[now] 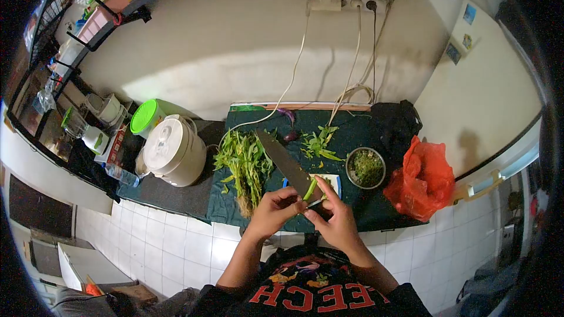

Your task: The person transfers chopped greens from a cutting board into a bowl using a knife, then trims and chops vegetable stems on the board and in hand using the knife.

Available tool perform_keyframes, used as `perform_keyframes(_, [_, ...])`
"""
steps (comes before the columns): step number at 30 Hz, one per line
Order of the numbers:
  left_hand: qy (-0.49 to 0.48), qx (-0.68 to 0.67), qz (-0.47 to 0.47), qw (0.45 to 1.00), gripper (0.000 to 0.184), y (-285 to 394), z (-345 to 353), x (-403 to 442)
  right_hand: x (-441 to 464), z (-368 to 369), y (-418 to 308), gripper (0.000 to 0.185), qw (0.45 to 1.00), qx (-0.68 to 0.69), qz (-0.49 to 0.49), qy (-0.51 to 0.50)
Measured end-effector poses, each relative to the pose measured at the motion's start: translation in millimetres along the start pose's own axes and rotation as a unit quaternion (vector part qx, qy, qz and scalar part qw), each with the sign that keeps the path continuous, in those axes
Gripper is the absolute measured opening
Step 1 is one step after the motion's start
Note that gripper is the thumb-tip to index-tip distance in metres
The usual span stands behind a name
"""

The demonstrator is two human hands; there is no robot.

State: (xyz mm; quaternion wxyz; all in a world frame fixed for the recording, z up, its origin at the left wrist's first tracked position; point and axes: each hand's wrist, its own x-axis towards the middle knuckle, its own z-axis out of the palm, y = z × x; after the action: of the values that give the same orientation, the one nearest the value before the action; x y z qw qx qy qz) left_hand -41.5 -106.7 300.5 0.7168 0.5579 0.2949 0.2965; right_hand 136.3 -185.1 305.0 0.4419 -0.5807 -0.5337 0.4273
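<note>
Both hands meet over the front of the table. My left hand [275,210] is closed, thumb and fingers pinching a short green stem [310,189]. My right hand [336,223] is closed around the handle end of a large knife [283,158], its index finger stretched up along the stem. The broad dark blade points away to the upper left. Beneath the hands lies a white cutting board [333,183] with a blue edge, partly hidden. To the left rests a bundle of leafy greens [244,161] with roots; a metal bowl [365,168] of chopped greens stands to the right.
Loose leaves [320,142] and purple vegetables [288,116] lie farther back on the dark green cloth [282,214]. A red plastic bag [422,182] sits at the right edge. A white rice cooker [173,149] stands left. White cables [302,53] hang from the wall socket.
</note>
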Motion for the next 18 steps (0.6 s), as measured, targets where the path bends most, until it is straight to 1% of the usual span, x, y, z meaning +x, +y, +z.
perform_keyframes(2, [0.024,0.037,-0.009,0.999,0.023,-4,0,0,1,2,4,0.075,1.000,0.000,-0.009,0.010])
perform_keyframes(4, [0.027,0.029,-0.011,0.999,0.024,-2,1,0,2,3,5,0.074,0.999,0.016,-0.031,0.025])
perform_keyframes(6, [0.029,0.021,-0.014,0.999,0.025,-2,1,0,4,4,9,0.072,0.999,0.008,-0.031,0.024])
perform_keyframes(8, [0.059,0.051,-0.057,0.995,0.030,-4,0,2,7,4,11,0.071,0.999,0.003,-0.027,0.023])
perform_keyframes(10, [0.064,0.056,-0.056,0.995,0.032,-13,-2,7,10,0,9,0.069,0.998,-0.032,0.050,0.014])
perform_keyframes(11, [0.068,0.060,-0.051,0.995,0.035,-18,-3,10,11,-2,11,0.069,0.998,-0.031,0.053,0.013])
perform_keyframes(13, [0.066,0.064,-0.069,0.993,0.036,-26,-8,17,14,-5,20,0.068,0.994,-0.036,0.084,0.058])
perform_keyframes(14, [0.063,0.070,-0.084,0.992,0.038,-30,-11,21,16,-3,36,0.066,0.992,-0.013,0.051,0.111])
perform_keyframes(15, [0.061,0.070,-0.086,0.992,0.038,-37,-15,26,19,-5,51,0.066,0.990,-0.032,0.013,0.134])
perform_keyframes(18, [0.069,0.078,-0.097,0.990,0.035,-67,-28,45,25,-13,66,0.064,0.987,-0.022,-0.013,0.159])
